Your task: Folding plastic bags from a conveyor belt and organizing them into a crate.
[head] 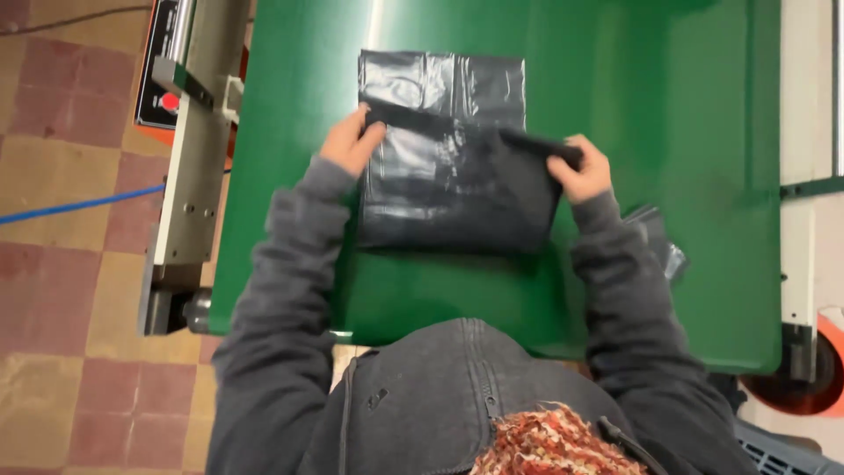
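A black plastic bag [448,189] lies flat on the green table [668,132]. Its near part is folded up, so a dark fold edge runs across it from left to right. My left hand [350,141] pinches the left end of that fold. At the right end of the fold, my right hand [582,167] grips the plastic. Both arms wear grey sleeves. A flat strip of the same bag shows beyond the fold at the far side.
More black plastic [658,242] peeks out beside my right forearm. A metal machine frame with a red button [180,132] stands along the table's left edge. A blue cable [79,204] crosses the tiled floor. A white and orange part [813,352] stands right.
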